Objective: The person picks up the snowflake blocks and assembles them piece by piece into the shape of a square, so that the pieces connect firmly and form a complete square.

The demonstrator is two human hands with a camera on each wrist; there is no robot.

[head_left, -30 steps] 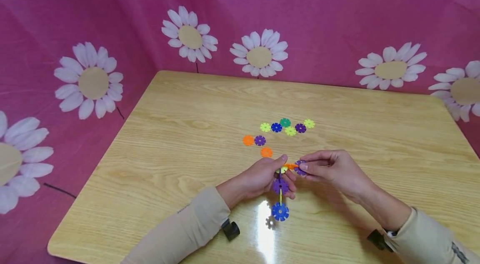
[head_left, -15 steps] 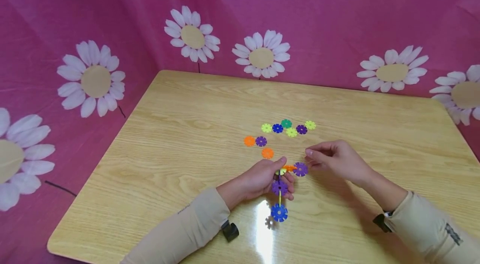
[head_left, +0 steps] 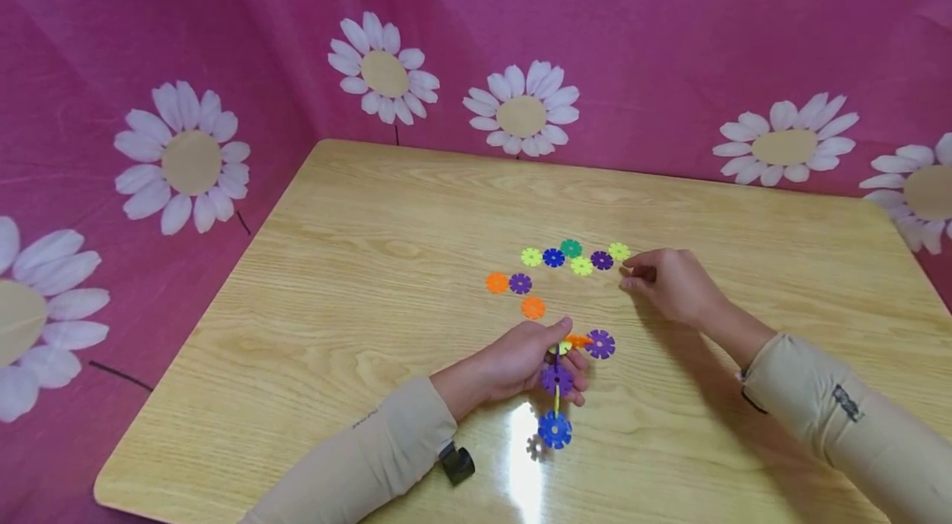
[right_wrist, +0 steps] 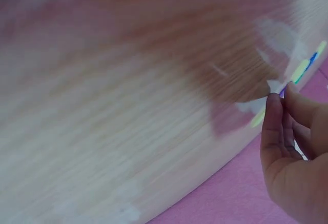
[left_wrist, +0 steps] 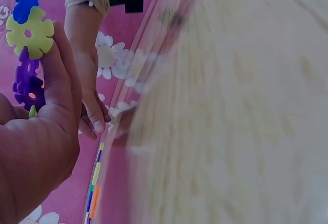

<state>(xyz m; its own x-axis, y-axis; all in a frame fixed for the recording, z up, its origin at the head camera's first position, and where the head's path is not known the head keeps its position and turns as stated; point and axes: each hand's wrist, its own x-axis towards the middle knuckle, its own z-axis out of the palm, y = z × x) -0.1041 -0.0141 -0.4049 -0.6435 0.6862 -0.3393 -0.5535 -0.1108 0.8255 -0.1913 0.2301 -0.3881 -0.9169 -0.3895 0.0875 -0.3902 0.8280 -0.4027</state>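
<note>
My left hand [head_left: 524, 359] pinches a chain of slotted plastic snowflake discs at a yellow disc [head_left: 563, 348], between thumb and fingers. An orange disc [head_left: 577, 340] and a purple disc [head_left: 601, 344] stick out to the right of the grip. Below hang a second purple disc [head_left: 557, 379], a yellow one seen edge-on, and a blue disc [head_left: 554, 430]. My right hand [head_left: 673, 286] reaches over the table with bent fingers and nothing visible between them. Its fingertips are close to a loose yellow disc [head_left: 618, 251]; whether they touch it I cannot tell.
Several loose discs lie flat on the wooden table [head_left: 357, 259]: a green disc [head_left: 571, 248], a dark purple disc [head_left: 602, 260] and others in a row. Nearer lies an orange disc [head_left: 533, 308]. A pink flowered cloth [head_left: 632, 28] hangs behind the table.
The right hand has let go of the purple disc at the chain's end and moved away from me to the loose yellow disc. The left hand stays almost in place with the chain.
</note>
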